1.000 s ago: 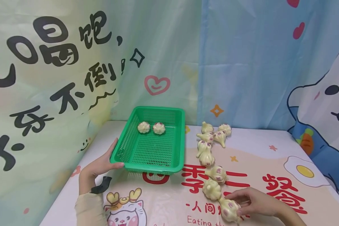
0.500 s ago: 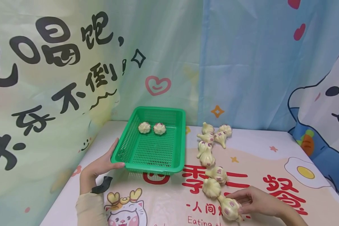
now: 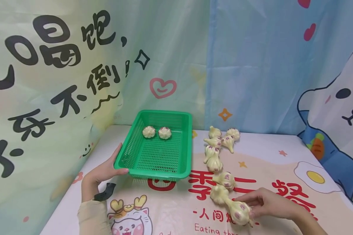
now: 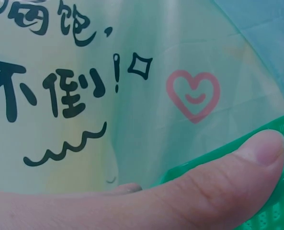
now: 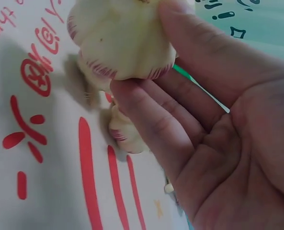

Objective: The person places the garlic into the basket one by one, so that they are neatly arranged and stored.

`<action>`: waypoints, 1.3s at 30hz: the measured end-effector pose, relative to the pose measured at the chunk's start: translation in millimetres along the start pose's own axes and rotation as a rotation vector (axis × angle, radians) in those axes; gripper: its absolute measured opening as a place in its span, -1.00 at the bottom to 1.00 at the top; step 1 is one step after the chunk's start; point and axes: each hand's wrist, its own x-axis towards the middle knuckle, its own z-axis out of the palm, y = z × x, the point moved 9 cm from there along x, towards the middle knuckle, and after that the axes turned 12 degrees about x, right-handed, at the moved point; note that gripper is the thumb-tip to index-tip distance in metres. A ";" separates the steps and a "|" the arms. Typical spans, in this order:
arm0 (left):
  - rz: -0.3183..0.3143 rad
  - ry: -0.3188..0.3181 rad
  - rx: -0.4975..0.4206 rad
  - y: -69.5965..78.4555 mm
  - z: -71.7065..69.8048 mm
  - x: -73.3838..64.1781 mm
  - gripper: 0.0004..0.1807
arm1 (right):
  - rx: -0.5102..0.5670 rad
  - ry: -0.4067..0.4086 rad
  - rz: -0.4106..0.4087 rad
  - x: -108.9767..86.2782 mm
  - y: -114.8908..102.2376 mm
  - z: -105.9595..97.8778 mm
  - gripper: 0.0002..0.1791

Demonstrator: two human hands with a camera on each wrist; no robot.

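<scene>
My left hand point(image 3: 103, 170) holds the near-left corner of a green plastic basket point(image 3: 161, 155), its thumb lying over the rim; the left wrist view shows that thumb point(image 4: 218, 184) close up on the green edge. Two garlic bulbs point(image 3: 149, 132) sit in the far-left part of the basket. On the right, my right hand point(image 3: 269, 205) pinches a garlic bulb point(image 3: 239, 213) between thumb and fingers, its stem pointing toward the neighbouring bulb point(image 3: 219, 194). In the right wrist view the held bulb point(image 5: 120, 43) shows its root end and purple streaks.
More garlic bulbs point(image 3: 226, 180) run in a loose line toward the back, ending in a cluster point(image 3: 214, 142) right of the basket. A printed cloth point(image 3: 270, 169) covers the table. Curtains point(image 3: 250, 65) with drawings hang behind and at the left.
My right hand has taken a pinch on the nearest garlic bulb and raised it slightly. The bulb beside it has turned a little. My left hand keeps its hold on the basket.
</scene>
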 end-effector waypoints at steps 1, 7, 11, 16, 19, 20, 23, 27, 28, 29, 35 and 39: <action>-0.001 0.001 -0.002 0.1 -0.6 -0.1 0.24 | -0.011 0.005 -0.005 0.4 -2.1 -0.8 -0.49; -0.005 0.004 -0.008 0.6 -2.6 -1.3 0.24 | -0.011 0.049 -0.018 3.7 -12.7 -6.9 -0.51; -0.002 0.002 -0.003 1.0 -2.1 -1.6 0.23 | 0.027 0.098 -0.030 5.0 -19.8 -11.6 -0.50; 0.000 -0.004 0.002 1.3 0.5 -1.5 0.23 | 0.025 0.192 -0.063 11.1 -30.2 -17.6 -0.47; 0.000 -0.006 -0.001 0.8 1.7 -0.9 0.24 | -0.016 0.250 -0.099 16.5 -38.6 -19.2 -0.45; 0.003 -0.008 0.004 0.8 1.9 -0.6 0.24 | -0.036 0.272 -0.114 18.5 -41.9 -20.1 -0.44; 0.005 -0.008 0.012 1.4 1.9 0.1 0.24 | -0.087 0.370 -0.128 25.1 -49.3 -25.5 -0.40; 0.004 -0.012 0.025 1.2 1.5 1.8 0.24 | -0.103 0.519 -0.104 36.0 -55.1 -35.3 -0.35; 0.009 -0.015 0.031 1.7 1.4 2.3 0.24 | -0.103 0.551 -0.099 39.6 -56.8 -37.5 -0.34; 0.007 -0.013 0.026 1.7 1.0 2.6 0.23 | -0.104 0.580 -0.102 43.3 -59.0 -39.5 -0.33; 0.004 -0.008 0.022 1.6 0.1 2.0 0.23 | -0.104 0.665 -0.107 73.1 -73.1 -47.0 -0.29; 0.003 -0.007 0.034 3.0 1.0 -1.0 0.25 | -0.084 0.659 -0.124 94.1 -85.1 -47.4 -0.32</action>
